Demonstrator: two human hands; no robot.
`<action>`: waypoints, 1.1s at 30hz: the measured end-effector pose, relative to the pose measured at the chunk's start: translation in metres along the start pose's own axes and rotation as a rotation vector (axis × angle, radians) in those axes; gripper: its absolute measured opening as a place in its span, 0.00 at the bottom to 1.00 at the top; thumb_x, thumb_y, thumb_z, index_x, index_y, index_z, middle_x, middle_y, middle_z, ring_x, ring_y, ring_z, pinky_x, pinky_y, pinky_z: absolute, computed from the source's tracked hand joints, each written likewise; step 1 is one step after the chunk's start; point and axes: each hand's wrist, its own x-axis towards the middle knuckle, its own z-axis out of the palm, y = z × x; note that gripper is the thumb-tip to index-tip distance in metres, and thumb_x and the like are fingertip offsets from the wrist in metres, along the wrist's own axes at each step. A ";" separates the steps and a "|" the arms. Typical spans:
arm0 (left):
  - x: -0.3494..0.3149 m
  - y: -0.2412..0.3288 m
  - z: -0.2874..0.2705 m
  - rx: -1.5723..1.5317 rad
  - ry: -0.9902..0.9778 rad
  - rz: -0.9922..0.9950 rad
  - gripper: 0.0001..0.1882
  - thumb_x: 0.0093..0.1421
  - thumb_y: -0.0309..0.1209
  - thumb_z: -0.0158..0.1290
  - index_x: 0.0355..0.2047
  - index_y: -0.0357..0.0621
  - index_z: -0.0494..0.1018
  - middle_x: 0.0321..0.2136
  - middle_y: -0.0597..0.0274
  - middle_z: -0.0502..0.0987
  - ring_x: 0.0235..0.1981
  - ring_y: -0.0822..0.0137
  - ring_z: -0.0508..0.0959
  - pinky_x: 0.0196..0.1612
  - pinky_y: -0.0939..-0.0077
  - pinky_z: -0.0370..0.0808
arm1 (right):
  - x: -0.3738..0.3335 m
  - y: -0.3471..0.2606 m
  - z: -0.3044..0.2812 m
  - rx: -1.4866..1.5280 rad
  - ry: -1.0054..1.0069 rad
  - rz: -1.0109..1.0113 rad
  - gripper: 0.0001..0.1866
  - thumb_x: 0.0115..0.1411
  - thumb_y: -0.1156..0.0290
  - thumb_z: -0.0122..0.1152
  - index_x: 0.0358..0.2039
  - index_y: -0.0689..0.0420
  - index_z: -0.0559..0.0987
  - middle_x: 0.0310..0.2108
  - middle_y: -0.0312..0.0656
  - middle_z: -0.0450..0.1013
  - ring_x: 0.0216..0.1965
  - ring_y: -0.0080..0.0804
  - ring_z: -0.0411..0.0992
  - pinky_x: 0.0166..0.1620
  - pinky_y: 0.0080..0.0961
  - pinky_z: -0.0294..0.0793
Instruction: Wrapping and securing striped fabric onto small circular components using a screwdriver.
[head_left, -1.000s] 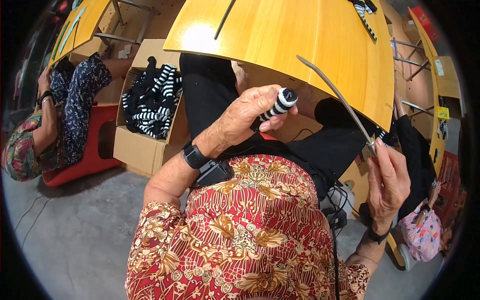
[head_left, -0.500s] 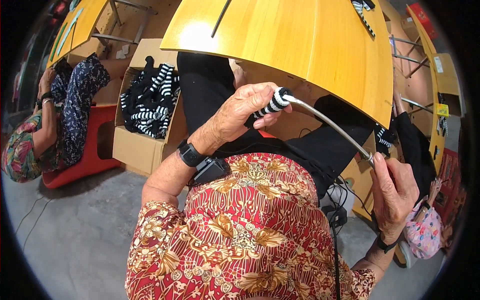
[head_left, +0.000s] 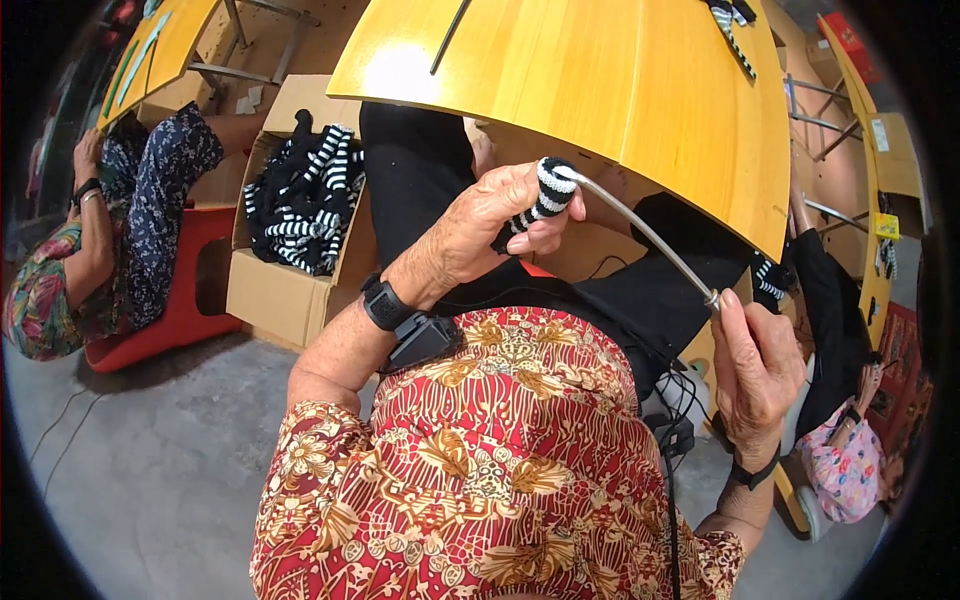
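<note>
Above my lap, my left hand [head_left: 488, 222] is wrapped round a rolled or tubular black-and-white striped knit piece [head_left: 550, 194], its black-edged opening facing up and right. Into that opening runs the tip of a thin curved metal rod [head_left: 648, 232]. The rod arcs down to the right, where my right hand [head_left: 756, 372] grips its end just below a small metal collar. How deep the tip sits inside the knit cannot be seen. A cardboard box [head_left: 275, 302] to the left holds a heap of striped and black knit pieces [head_left: 305, 205].
A yellow wooden table [head_left: 560, 75] stands ahead, with a thin dark rod [head_left: 450, 38] and a striped knit piece [head_left: 732, 35] on it. People sit at both sides, the left one on a red chair [head_left: 190, 300]. Black cables [head_left: 685, 395] hang near my right knee.
My right hand has moved left and slightly up with the rod, toward my left hand. My left hand has tilted the knit piece more upright, its opening a little higher.
</note>
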 end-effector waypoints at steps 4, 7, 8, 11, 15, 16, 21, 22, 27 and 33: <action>0.000 -0.003 -0.002 -0.013 -0.005 0.028 0.24 0.65 0.49 0.45 0.37 0.37 0.72 0.16 0.73 0.64 0.15 0.81 0.59 0.25 0.81 0.58 | -0.002 -0.002 0.011 0.031 0.030 -0.003 0.25 0.43 0.84 0.68 0.45 0.58 0.80 0.30 0.41 0.71 0.25 0.32 0.67 0.26 0.24 0.66; -0.001 -0.004 -0.002 -0.009 0.026 0.025 0.24 0.65 0.49 0.45 0.36 0.37 0.72 0.16 0.73 0.64 0.14 0.80 0.58 0.24 0.81 0.58 | -0.005 -0.001 0.017 0.062 0.018 0.007 0.25 0.43 0.84 0.68 0.46 0.58 0.79 0.30 0.41 0.70 0.25 0.32 0.67 0.26 0.25 0.66; -0.001 -0.003 -0.002 -0.009 0.025 0.022 0.24 0.65 0.49 0.45 0.36 0.37 0.72 0.16 0.73 0.64 0.14 0.80 0.58 0.24 0.81 0.58 | -0.004 -0.001 0.017 0.062 0.018 0.010 0.25 0.43 0.84 0.68 0.46 0.58 0.79 0.30 0.41 0.70 0.25 0.32 0.67 0.26 0.25 0.66; -0.001 0.002 -0.004 0.071 0.039 0.005 0.25 0.65 0.50 0.46 0.36 0.35 0.72 0.15 0.73 0.63 0.14 0.80 0.58 0.24 0.81 0.58 | -0.003 0.000 0.014 0.098 0.009 0.028 0.24 0.44 0.84 0.67 0.45 0.58 0.79 0.30 0.42 0.70 0.25 0.33 0.68 0.26 0.26 0.66; -0.002 0.005 -0.008 0.095 -0.075 0.042 0.24 0.67 0.47 0.44 0.38 0.34 0.72 0.18 0.72 0.66 0.16 0.83 0.61 0.25 0.85 0.61 | -0.002 0.002 0.009 0.287 -0.013 0.146 0.24 0.44 0.84 0.67 0.45 0.59 0.79 0.29 0.42 0.71 0.27 0.33 0.69 0.28 0.25 0.68; -0.003 0.006 -0.008 0.115 -0.065 0.034 0.24 0.67 0.47 0.44 0.37 0.33 0.72 0.18 0.72 0.67 0.15 0.83 0.61 0.25 0.85 0.61 | -0.002 0.002 0.007 0.280 -0.017 0.136 0.24 0.44 0.84 0.67 0.45 0.59 0.79 0.29 0.42 0.71 0.27 0.33 0.70 0.29 0.24 0.69; -0.005 0.013 -0.007 0.160 -0.030 -0.018 0.25 0.63 0.49 0.48 0.33 0.33 0.73 0.16 0.70 0.68 0.15 0.82 0.61 0.21 0.84 0.58 | 0.004 0.008 -0.014 0.026 -0.053 -0.034 0.25 0.40 0.84 0.66 0.44 0.60 0.80 0.31 0.42 0.72 0.28 0.34 0.71 0.30 0.25 0.71; -0.005 0.015 -0.010 0.165 -0.088 -0.030 0.23 0.66 0.45 0.45 0.34 0.32 0.73 0.18 0.70 0.70 0.16 0.83 0.62 0.21 0.87 0.59 | 0.007 0.009 -0.018 -0.054 -0.043 -0.111 0.25 0.39 0.84 0.65 0.43 0.59 0.81 0.31 0.42 0.72 0.29 0.35 0.71 0.31 0.26 0.71; -0.005 0.016 -0.009 0.176 -0.068 -0.154 0.21 0.64 0.43 0.48 0.27 0.34 0.71 0.12 0.71 0.62 0.12 0.81 0.58 0.18 0.84 0.54 | 0.014 0.009 -0.029 -0.146 -0.094 -0.229 0.25 0.35 0.81 0.65 0.40 0.58 0.82 0.33 0.41 0.73 0.29 0.35 0.71 0.31 0.27 0.72; -0.004 0.005 -0.010 -0.042 -0.080 -0.154 0.20 0.64 0.42 0.48 0.26 0.35 0.71 0.11 0.73 0.62 0.11 0.82 0.58 0.18 0.83 0.54 | 0.009 0.019 -0.005 0.191 -0.092 -0.061 0.23 0.40 0.83 0.67 0.42 0.58 0.81 0.31 0.41 0.73 0.28 0.35 0.70 0.30 0.25 0.70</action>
